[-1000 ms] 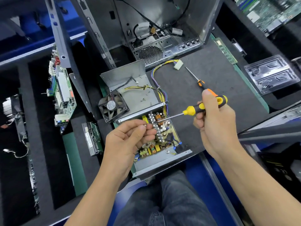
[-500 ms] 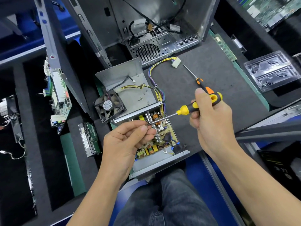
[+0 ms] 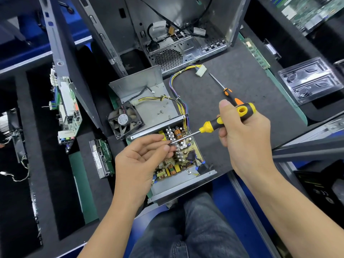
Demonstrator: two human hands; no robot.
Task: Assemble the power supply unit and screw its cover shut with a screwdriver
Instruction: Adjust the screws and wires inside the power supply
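Note:
The open power supply unit point(image 3: 176, 185) lies on the dark mat, its circuit board point(image 3: 184, 155) exposed. Behind it its grey metal cover point(image 3: 141, 84) lies open, with a black fan point(image 3: 123, 121) at its left and several loose screws point(image 3: 162, 110) on its inner face. My right hand point(image 3: 245, 138) grips the yellow-and-black screwdriver point(image 3: 229, 118), shaft pointing left. My left hand point(image 3: 147, 157) pinches something small at the shaft's tip, above the board; it looks like a screw, mostly hidden by my fingers.
A second, orange-handled screwdriver point(image 3: 226, 90) lies on the mat behind my right hand. An open computer case point(image 3: 176, 34) stands at the back. A white connector point(image 3: 201, 70) ends the yellow wire bundle. A hard drive point(image 3: 102, 159) and circuit boards point(image 3: 67, 108) lie at left, a clear plastic tray point(image 3: 312, 81) at right.
Both hands have held their pose, left fingers staying at the screwdriver tip. The view shifted slightly; nothing was picked up or let go.

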